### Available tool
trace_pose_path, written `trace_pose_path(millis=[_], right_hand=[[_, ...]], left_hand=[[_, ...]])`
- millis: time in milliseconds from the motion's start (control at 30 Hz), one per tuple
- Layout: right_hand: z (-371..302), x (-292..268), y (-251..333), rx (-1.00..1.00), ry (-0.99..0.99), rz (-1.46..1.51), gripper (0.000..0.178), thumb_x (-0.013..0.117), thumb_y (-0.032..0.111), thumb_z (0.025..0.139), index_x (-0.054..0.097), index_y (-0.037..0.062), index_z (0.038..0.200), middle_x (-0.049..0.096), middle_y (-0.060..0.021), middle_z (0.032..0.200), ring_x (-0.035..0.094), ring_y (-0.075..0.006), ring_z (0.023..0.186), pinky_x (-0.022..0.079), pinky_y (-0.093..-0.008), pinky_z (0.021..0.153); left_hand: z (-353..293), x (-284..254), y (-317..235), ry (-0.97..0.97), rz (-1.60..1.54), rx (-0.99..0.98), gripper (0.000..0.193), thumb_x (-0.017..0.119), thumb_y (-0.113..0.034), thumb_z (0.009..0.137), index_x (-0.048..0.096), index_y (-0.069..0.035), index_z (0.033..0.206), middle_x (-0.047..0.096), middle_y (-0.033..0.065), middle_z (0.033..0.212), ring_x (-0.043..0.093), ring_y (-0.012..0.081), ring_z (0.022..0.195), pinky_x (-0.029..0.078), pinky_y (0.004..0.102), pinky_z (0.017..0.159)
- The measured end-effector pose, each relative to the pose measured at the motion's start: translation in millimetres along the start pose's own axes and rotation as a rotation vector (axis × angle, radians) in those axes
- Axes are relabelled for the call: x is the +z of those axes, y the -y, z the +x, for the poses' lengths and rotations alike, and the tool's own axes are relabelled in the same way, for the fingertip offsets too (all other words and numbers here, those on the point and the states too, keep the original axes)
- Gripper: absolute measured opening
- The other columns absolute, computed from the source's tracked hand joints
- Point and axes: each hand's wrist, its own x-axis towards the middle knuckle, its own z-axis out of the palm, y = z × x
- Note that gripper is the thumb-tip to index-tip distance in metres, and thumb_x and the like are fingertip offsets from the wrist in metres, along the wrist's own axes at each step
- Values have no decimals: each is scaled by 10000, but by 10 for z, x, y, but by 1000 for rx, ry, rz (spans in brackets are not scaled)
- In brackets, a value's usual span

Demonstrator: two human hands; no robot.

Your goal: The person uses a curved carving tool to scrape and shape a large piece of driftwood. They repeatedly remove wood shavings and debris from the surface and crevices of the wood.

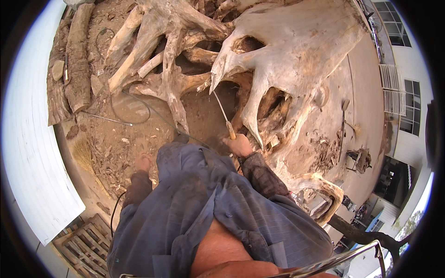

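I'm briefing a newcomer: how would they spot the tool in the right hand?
Find the big pale tree stump at the upper right. Below its jagged left edge, the right hand grips a tan handle, from which a thin, straight shaft slants up toward a root tip. Unlike the thin rod lying on the ground at left, this tool is held.

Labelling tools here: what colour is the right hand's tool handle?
The tool handle is yellowish tan; head view.

Right fingers [231,143] around wooden handle [230,130], pale roots [301,41]
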Motion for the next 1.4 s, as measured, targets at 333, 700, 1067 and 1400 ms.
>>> trace_pose_path(millis=[333, 700, 1067, 1400], right_hand=[[148, -11, -3, 8, -94, 316, 411, 756, 321, 867, 653, -75, 821, 662, -143, 680, 664, -235, 597, 512, -389, 563], [4, 388, -170, -25, -133, -21, 515, 745, 434, 818, 710, -61, 959, 705, -299, 930, 697, -441, 939, 537, -494, 825], [-812, -44, -575, 57, -291, 347, 447, 733, 397, 862, 659, -40, 924, 690, -248, 820, 687, -413, 813, 520, -476, 753], [-1089, -102, -1196, 120, -552, 555, 257, 722, 242, 911, 635, 10, 843, 563, -14, 608, 504, -112, 466, 402, -299, 424]], left_hand=[[47, -39, -521, -29, -161, -127, 180, 581, -191, 919, 653, -36, 862, 685, 76, 739, 667, 175, 609, 473, 299, 504], [249, -213, -418, 9, 27, -31, 314, 507, -18, 889, 667, 17, 1157, 684, 120, 820, 633, 208, 579, 529, 326, 524], [777, -374, -80, 241, 229, 33, 176, 507, -41, 830, 674, -72, 879, 725, 85, 958, 676, 169, 702, 471, 295, 500], [513, 276, -1051, 307, 178, -41, 174, 556, -171, 939, 643, -38, 1008, 718, 70, 913, 695, 166, 761, 470, 299, 538]])
